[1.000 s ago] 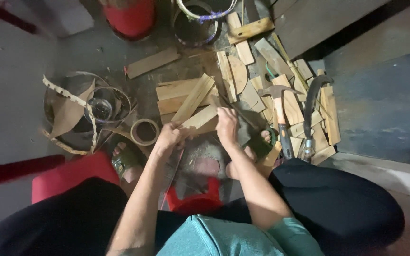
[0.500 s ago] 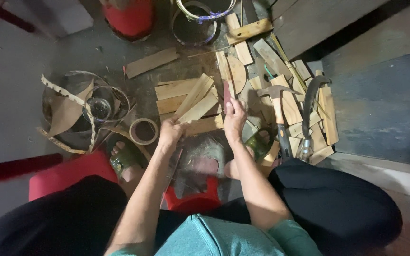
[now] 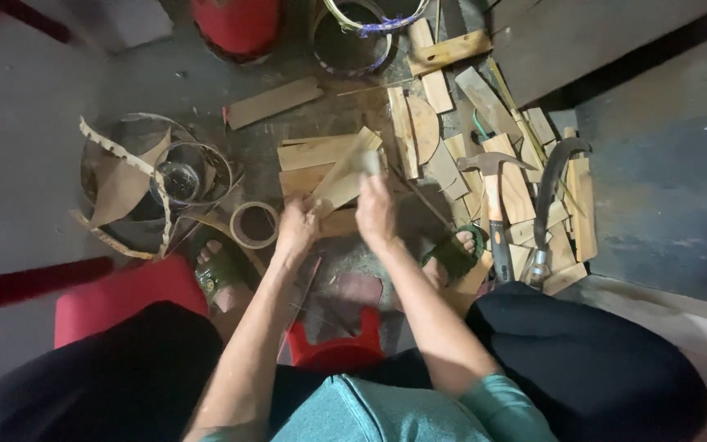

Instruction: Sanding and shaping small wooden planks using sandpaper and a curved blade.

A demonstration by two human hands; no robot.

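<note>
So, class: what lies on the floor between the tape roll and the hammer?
In the head view, between tape roll and hammer lie stacked wooden slats, with both hands, left hand and right hand, over them.

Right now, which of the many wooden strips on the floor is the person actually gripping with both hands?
The pale wooden strip slanting up between the left hand and right hand; the other strips lie flat, untouched.

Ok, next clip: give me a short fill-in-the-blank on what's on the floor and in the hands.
1. Both hands, left hand and right hand, hold a strip of ____.
2. The hammer lies on the person's ____ side.
3. The tape roll lies beside the person's ____ foot.
4. The stool between the knees is ____.

Missing words: wood; right; left; red
</note>
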